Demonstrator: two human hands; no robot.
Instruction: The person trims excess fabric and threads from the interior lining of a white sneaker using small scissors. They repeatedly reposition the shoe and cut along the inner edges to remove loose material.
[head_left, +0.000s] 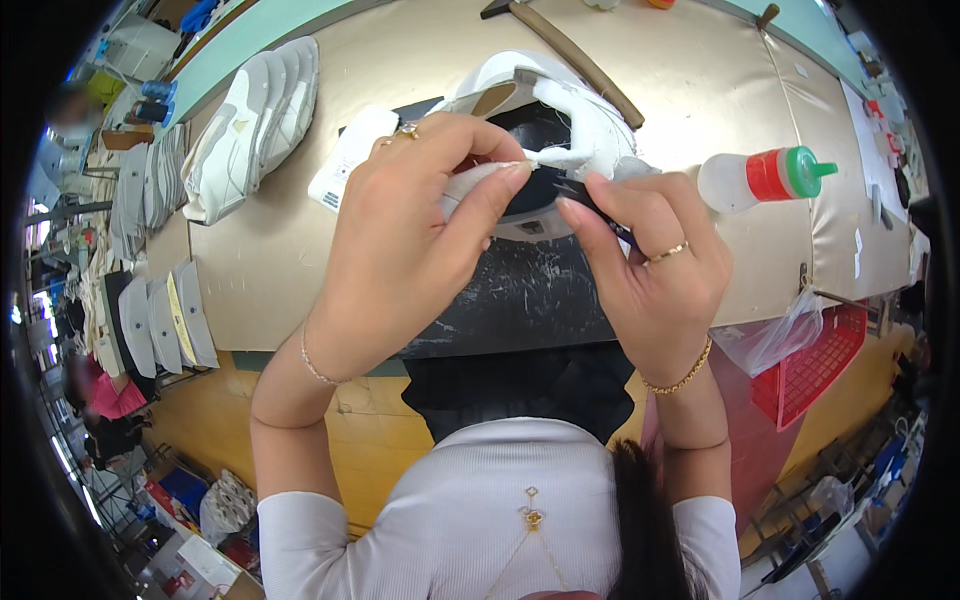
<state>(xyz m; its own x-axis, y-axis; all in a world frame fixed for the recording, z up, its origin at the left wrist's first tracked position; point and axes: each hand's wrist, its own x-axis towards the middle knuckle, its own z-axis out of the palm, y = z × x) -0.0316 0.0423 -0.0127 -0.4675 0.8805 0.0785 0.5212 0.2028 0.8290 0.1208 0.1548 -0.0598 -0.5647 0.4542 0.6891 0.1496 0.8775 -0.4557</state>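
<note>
A white shoe upper (590,125) with loose threads along its edge lies on a scuffed black board (510,300) in front of me. My left hand (400,225) pinches the upper's padded white edge between thumb and forefinger. Close to that edge, my right hand (665,245) grips small dark thread snips (578,195), their tips pointing left toward the pinched spot. Most of the snips' body is hidden in the fingers. Beside my left hand lies a flat white piece (352,155) with small print on it.
A wooden-handled hammer (580,65) lies at the back. To the right is a bottle with a green cap (800,172). Stacked shoe uppers (262,125) sit at left, above several grey pieces (165,320). A red basket (815,365) and plastic bag (775,340) are at the right edge.
</note>
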